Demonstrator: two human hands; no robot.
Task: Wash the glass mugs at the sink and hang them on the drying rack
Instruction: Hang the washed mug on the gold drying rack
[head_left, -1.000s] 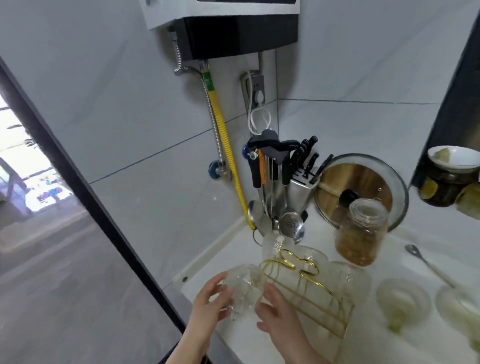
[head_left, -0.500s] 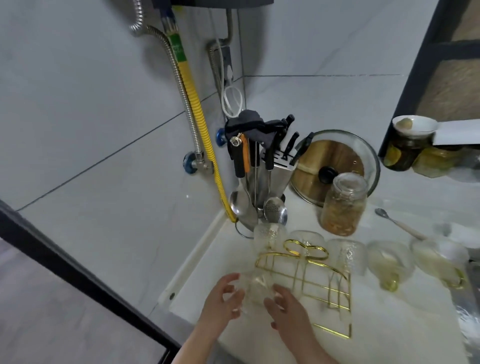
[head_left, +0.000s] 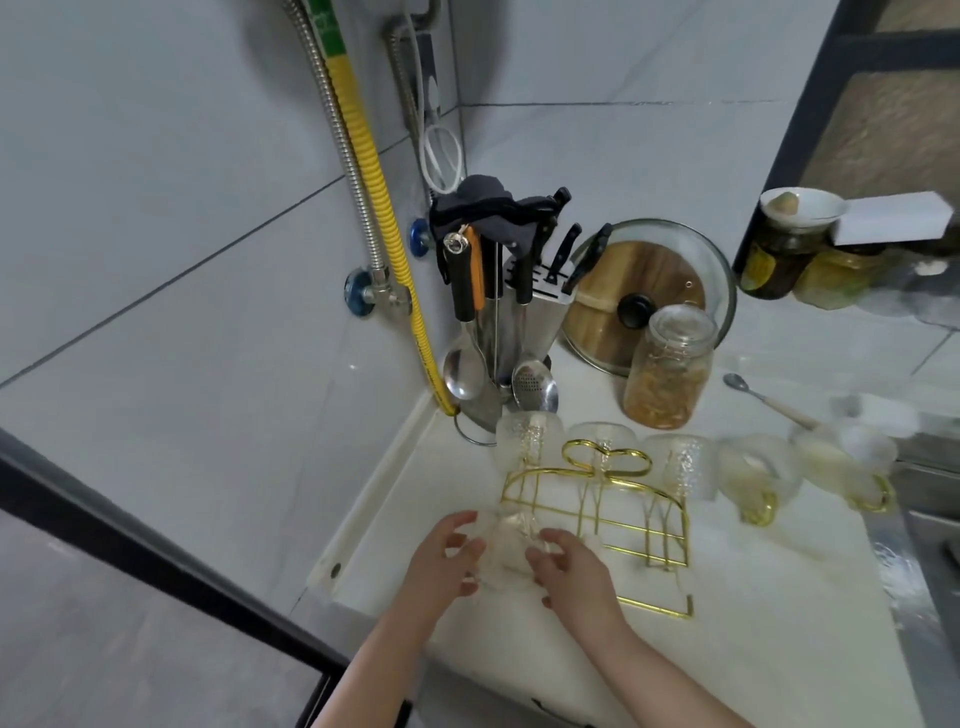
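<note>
A gold wire drying rack stands on the white counter. My left hand and my right hand both grip a clear glass mug at the rack's near left corner. Three glass mugs hang upside down along the rack's far side: one at the left, one in the middle, one at the right. Two more mugs with gold handles lie to the right, one nearer the rack and one by the sink edge.
A utensil and knife holder stands in the corner behind the rack. Beside it are a glass pot lid and a jar of food. A spoon lies on the counter. The steel sink rim is at the right.
The view has tilted down and to the right. My hands have carried the mug slightly down against the rack's near left corner, both still holding it.
</note>
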